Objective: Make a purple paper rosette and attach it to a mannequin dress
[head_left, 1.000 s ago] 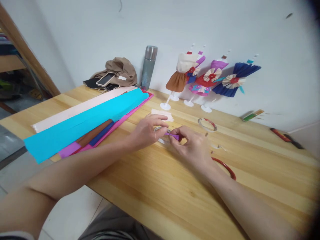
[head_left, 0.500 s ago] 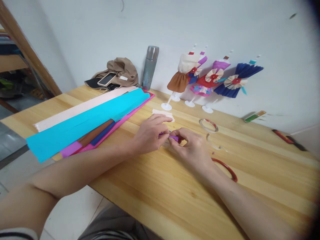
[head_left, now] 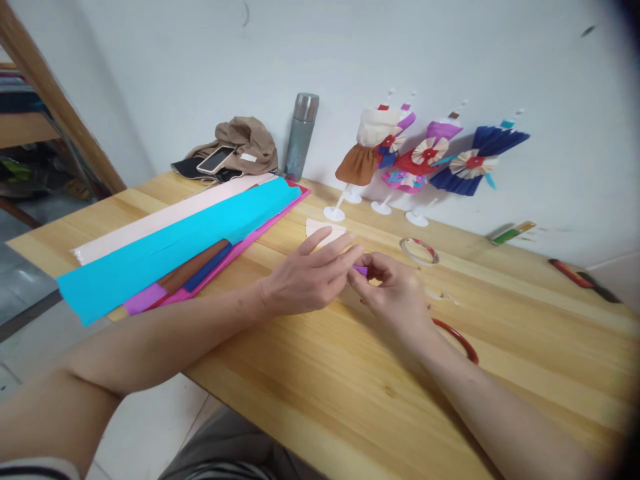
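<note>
In the head view, my right hand (head_left: 393,283) is closed, with a small piece of purple paper (head_left: 360,270) pinched between thumb and fingertips. My left hand (head_left: 313,275) reaches in from the left with its fingers stretched out. Its fingertips meet the purple piece, and part of that piece is hidden behind them. Just beyond the left fingers lies a small pale cream piece of paper (head_left: 325,230), partly covered. A red curved handle (head_left: 457,339) sticks out beside my right forearm.
Long paper sheets, turquoise (head_left: 180,247) uppermost, lie at the left. Behind stand a cap (head_left: 245,143), a phone (head_left: 216,159), a flask (head_left: 303,137) and several paper-dressed stands (head_left: 357,163). A tape roll (head_left: 419,251), green-and-orange object (head_left: 513,233) and red-and-black tool (head_left: 583,279) lie rightward.
My left fingers have gone from a pinch on the purple paper to stretched out over it. My right hand, still pinching the piece, has shifted slightly right.
</note>
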Motion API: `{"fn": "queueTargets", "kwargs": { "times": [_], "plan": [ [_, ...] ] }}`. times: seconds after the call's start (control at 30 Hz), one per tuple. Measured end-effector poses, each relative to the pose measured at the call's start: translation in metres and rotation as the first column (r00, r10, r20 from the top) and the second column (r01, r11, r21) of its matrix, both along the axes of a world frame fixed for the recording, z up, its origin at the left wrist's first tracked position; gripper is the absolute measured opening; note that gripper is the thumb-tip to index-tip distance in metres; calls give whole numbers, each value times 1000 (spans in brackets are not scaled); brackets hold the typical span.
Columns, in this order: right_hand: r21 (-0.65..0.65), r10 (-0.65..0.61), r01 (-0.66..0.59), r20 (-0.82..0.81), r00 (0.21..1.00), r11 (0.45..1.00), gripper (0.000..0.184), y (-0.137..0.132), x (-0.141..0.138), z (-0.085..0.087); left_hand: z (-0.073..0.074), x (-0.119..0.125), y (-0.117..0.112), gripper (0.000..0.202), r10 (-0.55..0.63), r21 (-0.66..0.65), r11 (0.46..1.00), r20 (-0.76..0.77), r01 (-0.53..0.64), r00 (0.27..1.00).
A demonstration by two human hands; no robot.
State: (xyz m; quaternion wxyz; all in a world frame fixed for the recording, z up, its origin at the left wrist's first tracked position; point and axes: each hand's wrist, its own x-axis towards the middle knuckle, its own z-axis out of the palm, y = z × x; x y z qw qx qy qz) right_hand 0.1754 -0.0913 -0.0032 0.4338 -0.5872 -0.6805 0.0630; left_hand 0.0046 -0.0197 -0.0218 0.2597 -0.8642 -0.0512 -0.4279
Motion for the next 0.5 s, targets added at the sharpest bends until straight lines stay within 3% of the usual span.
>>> {"fn": "queueTargets", "kwargs": {
  "times": [0.13, 0.2, 0.27, 0.33, 0.43, 0.5],
  "plan": [
    [-65, 15, -20, -79, 997, 998, 16, -1, -1, 0, 9, -3, 3, 21, -50, 91, 995, 35, 47, 998],
    [-72, 11, -18, -97, 995, 997, 17, -1, -2, 0, 14, -6, 5, 15, -106, -8, 994, 92, 107, 990],
    [-70, 2, -10, -101, 995, 997, 17, -2, -2, 0, 21, -9, 6, 12, -102, -232, 962, 196, 147, 975],
    [-67, 5, -12, -93, 996, 998, 15, -2, -2, 0, 26, -10, 7, 13, -55, -495, 848, 276, 191, 960],
    [-48, 38, -41, -62, 997, 998, 12, -3, -2, 0, 31, -8, 7, 16, -28, -807, 557, 217, 196, 976],
    [-30, 64, -65, -42, 997, 997, 11, -4, -3, 1, 32, -5, 6, 18, -46, -918, 377, 112, 121, 993]
  ]
}}
